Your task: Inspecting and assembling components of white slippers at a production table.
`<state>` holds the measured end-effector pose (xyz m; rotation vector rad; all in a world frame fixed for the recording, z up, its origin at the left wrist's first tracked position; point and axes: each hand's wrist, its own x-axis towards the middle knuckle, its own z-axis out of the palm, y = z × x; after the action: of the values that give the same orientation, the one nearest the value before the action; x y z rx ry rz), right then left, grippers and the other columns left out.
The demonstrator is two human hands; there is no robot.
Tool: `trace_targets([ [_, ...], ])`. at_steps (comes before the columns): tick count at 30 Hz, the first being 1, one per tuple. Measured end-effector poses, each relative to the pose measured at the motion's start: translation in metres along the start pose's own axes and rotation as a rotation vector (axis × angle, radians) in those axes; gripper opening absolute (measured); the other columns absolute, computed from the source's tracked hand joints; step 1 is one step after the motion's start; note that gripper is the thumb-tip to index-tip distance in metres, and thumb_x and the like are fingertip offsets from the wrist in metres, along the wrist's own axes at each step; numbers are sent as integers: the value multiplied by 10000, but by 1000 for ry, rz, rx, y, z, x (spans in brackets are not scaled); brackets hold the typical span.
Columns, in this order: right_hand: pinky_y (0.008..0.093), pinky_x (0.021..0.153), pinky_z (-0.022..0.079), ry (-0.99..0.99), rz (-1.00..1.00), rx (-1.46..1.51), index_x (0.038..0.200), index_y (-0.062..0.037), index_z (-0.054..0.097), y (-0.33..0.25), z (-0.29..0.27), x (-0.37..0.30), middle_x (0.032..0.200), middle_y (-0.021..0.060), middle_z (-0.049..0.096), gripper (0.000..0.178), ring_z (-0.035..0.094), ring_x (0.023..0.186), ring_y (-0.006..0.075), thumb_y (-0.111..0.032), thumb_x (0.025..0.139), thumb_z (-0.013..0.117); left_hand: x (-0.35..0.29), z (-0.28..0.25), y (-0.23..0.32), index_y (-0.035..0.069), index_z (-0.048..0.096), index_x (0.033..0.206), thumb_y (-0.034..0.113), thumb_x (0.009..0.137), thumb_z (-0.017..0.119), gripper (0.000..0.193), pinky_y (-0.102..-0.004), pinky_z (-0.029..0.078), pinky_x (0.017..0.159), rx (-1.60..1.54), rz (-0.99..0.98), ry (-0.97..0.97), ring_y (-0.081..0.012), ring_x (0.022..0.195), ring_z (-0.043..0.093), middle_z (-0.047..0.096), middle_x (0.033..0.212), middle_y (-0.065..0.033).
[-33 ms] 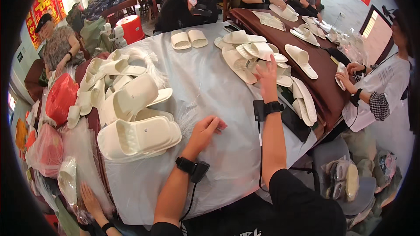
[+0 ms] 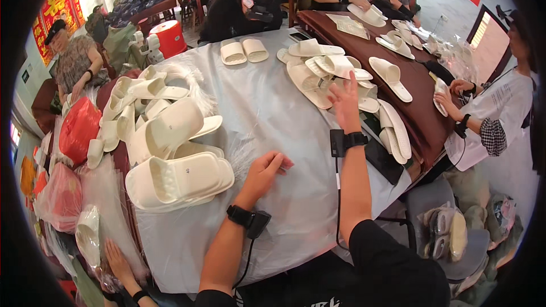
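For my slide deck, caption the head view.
Right hand open at piled cream slippers; left hand over a pale table covering.

A bare lane of pale sheet [image 2: 267, 102] runs from the left hand [image 2: 265, 175] to the far slipper pair [image 2: 254, 52], hemmed by the slipper heap [image 2: 170, 128] leftward and slipper pile [image 2: 335, 64] rightward, where clearance around the right hand [image 2: 345, 104] is hard to judge.

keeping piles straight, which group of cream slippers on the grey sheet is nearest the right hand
The messy cluster directly beyond the right hand, partly covered by its fingers; the big left pile and the lone far pair lie farther off.
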<state>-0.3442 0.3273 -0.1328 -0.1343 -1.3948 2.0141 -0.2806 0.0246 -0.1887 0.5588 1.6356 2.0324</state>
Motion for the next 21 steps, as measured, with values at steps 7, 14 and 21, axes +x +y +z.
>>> trace_targets([
  [7,363,896,498,-92,135,374,1612,-239,293,-8,-7,3,1598,75,315,762,584,1132,205,-105,966,674,0,-2,5,-4,703,1066,250,1096,512,318,-306,551,830,47,8,-16,-146,942,678,742,1026,-76],
  [14,307,827,516,94,-15,-86,1585,-160,334,5,-6,11,1560,69,363,750,570,1108,163,-29,930,675,-5,-3,4,2,704,1088,262,1101,509,326,-297,549,848,18,-47,-7,-132,953,674,743,1045,-72],
  [21,283,750,511,69,-282,-572,1516,-52,401,54,-17,12,1350,102,557,804,580,871,134,-38,796,758,-6,1,5,4,705,1089,267,1098,520,321,-293,544,843,-20,-44,-9,-130,953,675,744,1050,-67],
])
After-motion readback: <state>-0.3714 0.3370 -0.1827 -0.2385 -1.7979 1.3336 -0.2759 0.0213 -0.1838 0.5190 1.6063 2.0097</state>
